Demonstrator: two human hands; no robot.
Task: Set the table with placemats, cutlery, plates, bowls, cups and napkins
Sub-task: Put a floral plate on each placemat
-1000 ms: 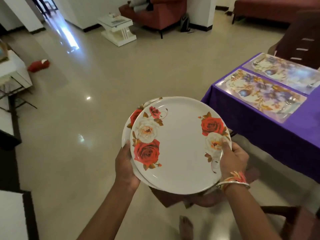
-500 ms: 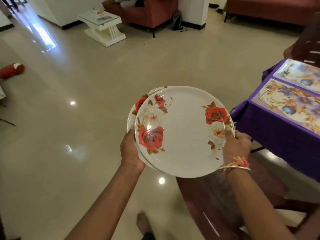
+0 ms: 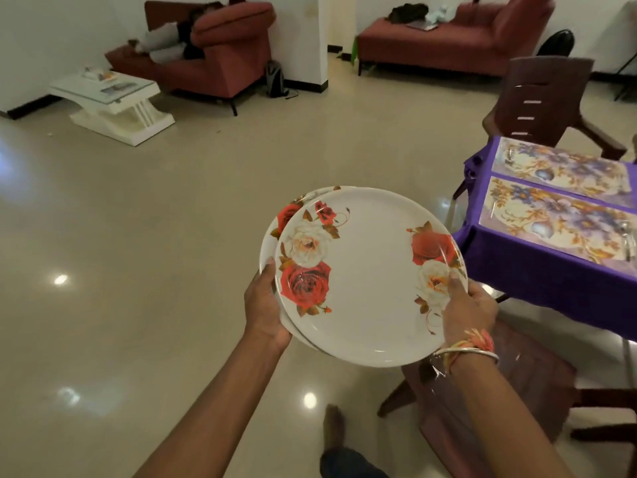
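Your left hand (image 3: 264, 307) and right hand (image 3: 467, 313) clasp the stacked rose plates (image 3: 365, 281) at opposite rims. This looks like plate-laying. Next, ease one onto each of the placemats (image 3: 551, 222).

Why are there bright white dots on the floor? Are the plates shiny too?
Head view: the dots are probably lamps mirrored in the glossy floor; same view, the plates show thin glare streaks over their roses; the far chair looks slightly blurred.

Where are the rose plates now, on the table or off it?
Off it. The left hand and right hand hold the stacked plates in the air beside the purple table.
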